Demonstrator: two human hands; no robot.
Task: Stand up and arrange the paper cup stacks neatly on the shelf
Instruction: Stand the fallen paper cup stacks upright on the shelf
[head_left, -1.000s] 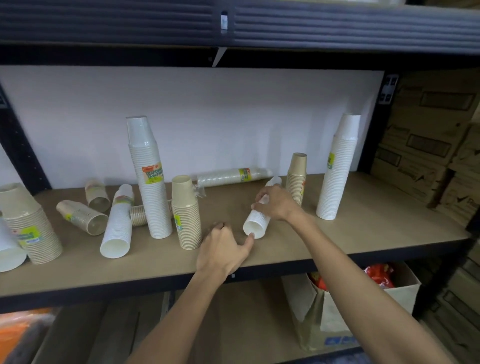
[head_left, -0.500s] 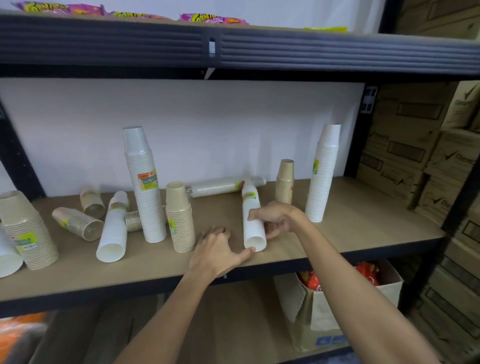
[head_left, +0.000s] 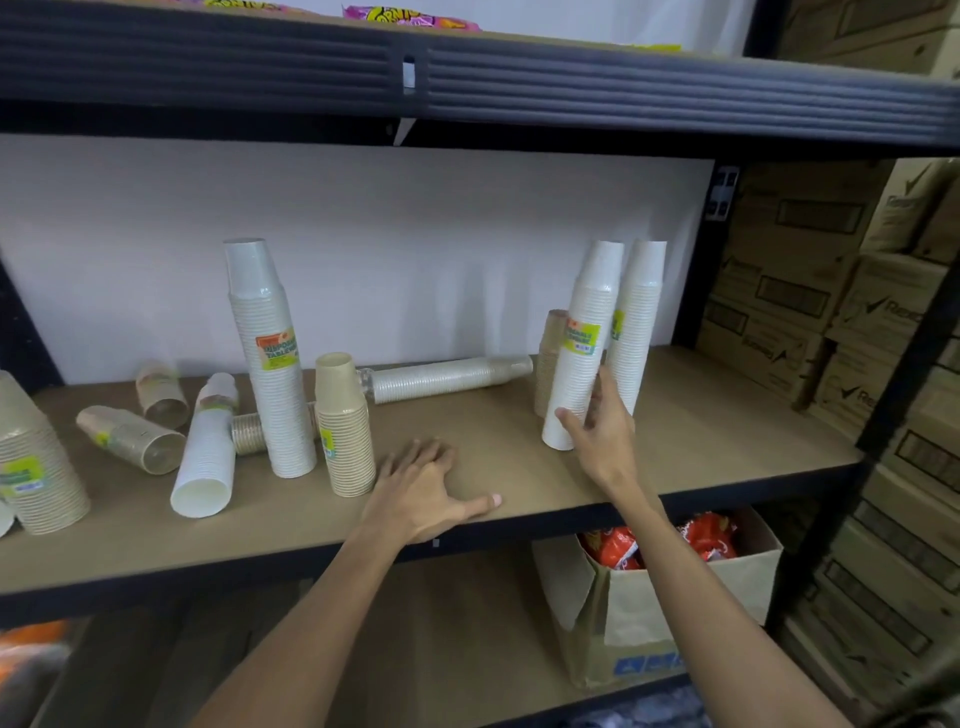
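Right hand (head_left: 597, 436) fingers (head_left: 602, 387) curl round the leaning white cup stack (head_left: 579, 358). Left hand (head_left: 421, 488) lies flat on the shelf (head_left: 727, 447), holding nothing. Releasing it tilted could topple the neighbouring stack (head_left: 638, 322).

Shelf (head_left: 675, 467): holds every cup stack.
Right end: front stack (head_left: 582, 353) upright, just left of and before back stack (head_left: 638, 322); low stack (head_left: 549, 353) behind, to its left.
Back middle: long stack (head_left: 447, 378) lying along the wall (head_left: 415, 249).
Left of middle: tall stack (head_left: 270, 374) upright, short stack (head_left: 344, 431) just right, fallen stack (head_left: 205, 452) just left.
Below: box (head_left: 675, 608) under the right end.
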